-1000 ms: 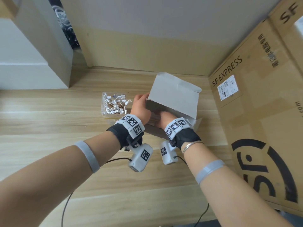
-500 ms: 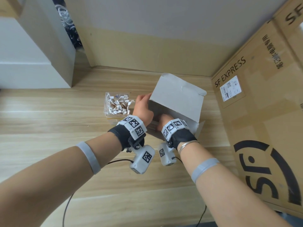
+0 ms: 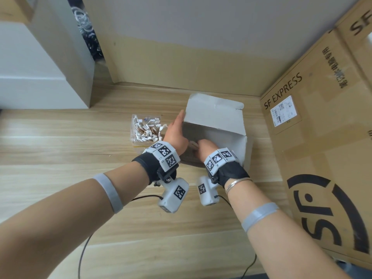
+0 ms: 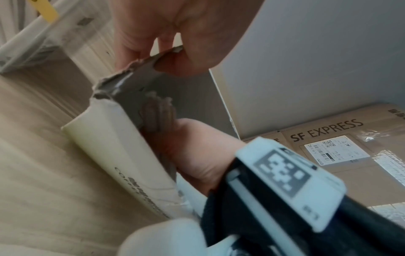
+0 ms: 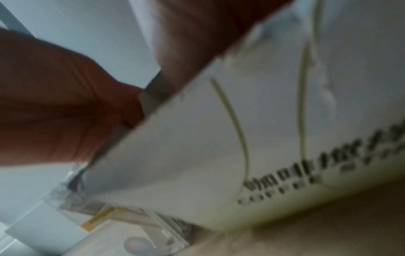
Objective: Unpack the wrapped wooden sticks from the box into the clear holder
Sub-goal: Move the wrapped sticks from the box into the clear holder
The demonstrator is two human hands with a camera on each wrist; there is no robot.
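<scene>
While left hand (image 3: 174,135) steadies box (image 3: 215,115), right hand (image 3: 205,147) reaches inside.

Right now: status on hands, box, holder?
Left hand grips torn side edge of white cardboard box. Right hand reaches inside box; its grasp is hidden. Clear plastic holder, left of box, part-filled with wrapped wooden sticks. Nothing blocking.

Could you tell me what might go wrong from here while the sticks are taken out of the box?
1. The box sits tilted, steadied at its torn edge by the left hand; a slip could tip it and spill sticks onto the table.
2. The clear holder stands close beside the left hand and already looks full of wrapped sticks, so a nudge might topple it.
3. The right hand works inside the box unseen, so its grasp may be loose.
</scene>
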